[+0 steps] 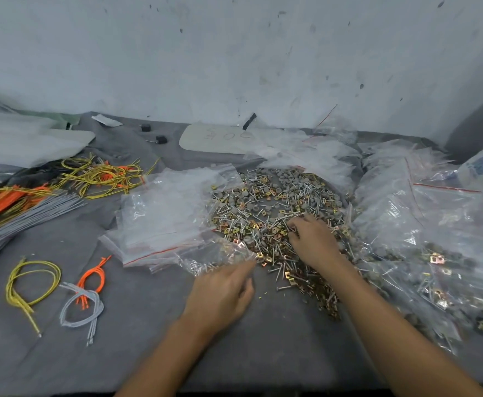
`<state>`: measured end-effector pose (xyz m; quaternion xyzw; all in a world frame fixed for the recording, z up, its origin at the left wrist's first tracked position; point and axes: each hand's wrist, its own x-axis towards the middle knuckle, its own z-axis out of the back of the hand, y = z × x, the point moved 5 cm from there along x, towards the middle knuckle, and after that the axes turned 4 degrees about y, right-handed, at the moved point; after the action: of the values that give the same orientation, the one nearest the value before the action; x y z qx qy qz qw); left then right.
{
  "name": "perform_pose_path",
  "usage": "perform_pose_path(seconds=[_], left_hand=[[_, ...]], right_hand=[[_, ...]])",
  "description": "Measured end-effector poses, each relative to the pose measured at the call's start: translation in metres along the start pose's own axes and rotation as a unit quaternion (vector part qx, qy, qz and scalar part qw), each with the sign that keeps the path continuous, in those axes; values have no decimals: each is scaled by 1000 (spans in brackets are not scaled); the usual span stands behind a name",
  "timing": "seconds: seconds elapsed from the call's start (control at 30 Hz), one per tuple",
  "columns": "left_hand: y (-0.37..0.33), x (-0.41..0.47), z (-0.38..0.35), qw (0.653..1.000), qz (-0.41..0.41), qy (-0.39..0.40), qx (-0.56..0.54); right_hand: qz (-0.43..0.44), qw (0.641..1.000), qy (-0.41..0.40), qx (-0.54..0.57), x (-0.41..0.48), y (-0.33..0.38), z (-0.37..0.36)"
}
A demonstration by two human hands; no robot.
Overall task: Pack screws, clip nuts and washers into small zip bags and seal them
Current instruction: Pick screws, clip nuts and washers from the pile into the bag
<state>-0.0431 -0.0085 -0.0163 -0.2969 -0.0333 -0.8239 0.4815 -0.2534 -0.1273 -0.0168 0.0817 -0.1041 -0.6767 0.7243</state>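
A wide heap of screws, brass clip nuts and grey washers (271, 202) covers the middle of the grey cloth. My right hand (312, 239) lies on the heap with its fingers curled down into the parts; what they hold is hidden. My left hand (223, 290) sits at the heap's near left edge and touches a small zip bag (217, 256) that has hardware in it. A stack of empty zip bags (171, 213) with red seal lines lies left of the heap.
Filled zip bags (423, 247) pile up on the right. Yellow, orange and grey cable ties (85, 179) lie at the left, with small bundles (82, 302) nearer me. A white panel (220, 138) leans by the stained wall. Grey cloth (148, 353) covers the table.
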Motion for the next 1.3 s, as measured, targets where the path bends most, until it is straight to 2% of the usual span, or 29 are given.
perform_pose_path(seconds=[0.23,0.47,0.57,0.9,1.1,1.3], left_hand=[[-4,-4,0,999,-21,0,-39],[11,-1,7,990,130,-23,-42],[13,-1,6,986,162,-14,-49],[18,1,4,982,180,6,-60],[21,3,5,984,169,-8,-51],[21,2,4,986,159,-4,-44]], right_hand=[[12,1000,-24,3,-1,0,1],[26,999,-44,16,0,4,6],[29,998,-45,21,1,7,9],[32,998,-51,24,31,20,16],[63,993,20,98,79,52,5],[111,986,36,123,119,95,-4]])
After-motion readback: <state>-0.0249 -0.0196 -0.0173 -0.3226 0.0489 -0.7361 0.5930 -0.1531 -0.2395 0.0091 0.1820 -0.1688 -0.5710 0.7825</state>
